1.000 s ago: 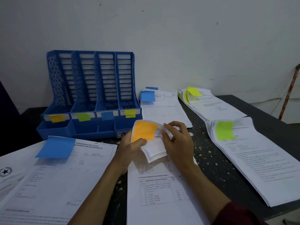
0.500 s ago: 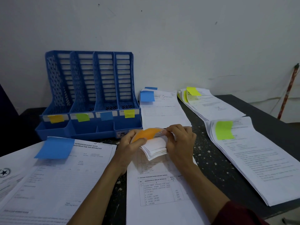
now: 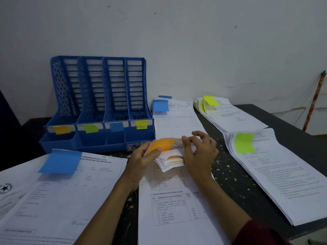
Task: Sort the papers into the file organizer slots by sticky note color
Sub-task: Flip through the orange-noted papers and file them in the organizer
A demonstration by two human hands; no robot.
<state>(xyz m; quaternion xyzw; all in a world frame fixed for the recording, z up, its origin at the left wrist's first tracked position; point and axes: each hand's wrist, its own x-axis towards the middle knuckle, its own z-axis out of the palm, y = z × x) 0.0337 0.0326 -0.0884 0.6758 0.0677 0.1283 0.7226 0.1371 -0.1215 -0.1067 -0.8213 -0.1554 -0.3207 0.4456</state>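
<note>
The background is being filled by a white plastered wall (image 3: 194, 41), and a dark speckled tabletop (image 3: 230, 175) is being covered largely by paper.

At eight o'clock from the hands, a white printed paper stack (image 3: 62, 200) is being shown with "KETERANGAN RAWAT JALAN" and "FISIK DAN REHABILITASI" legible. At three o'clock a long white paper stack (image 3: 276, 183) is lying; its text is too blurred to read. At six o'clock, the centre stack of white printed papers (image 3: 173, 218) is being displayed with "URUSAN PEMERINTAHAN BIDANG SOSIAL" and "INDIKATOR & KELAS INTERVAL". Two further stacks are being kept at twelve (image 3: 175, 121) and one o'clock (image 3: 233, 117).

At ten o'clock, a blue plastic four-slot file organizer (image 3: 99, 96) is being stood against the wall, nothing lying between it and the hands. Its slots are being marked, left to right, by orange (image 3: 62, 129), green (image 3: 90, 128), blue (image 3: 116, 126) and yellow (image 3: 141, 124) labels.

The centre stack's far ends are being curled upward. They are being gripped by the left hand (image 3: 139, 161), thumb pressed on an orange square sticky note (image 3: 161, 145), and pinched at the top edge by the right hand (image 3: 200, 154), thumb and forefinger together, remaining fingers spread.

A blue square sticky note (image 3: 60, 161), a green one (image 3: 245, 143), a smaller blue one (image 3: 160, 105) and a yellow one (image 3: 210, 100) are being carried by the other stacks.
</note>
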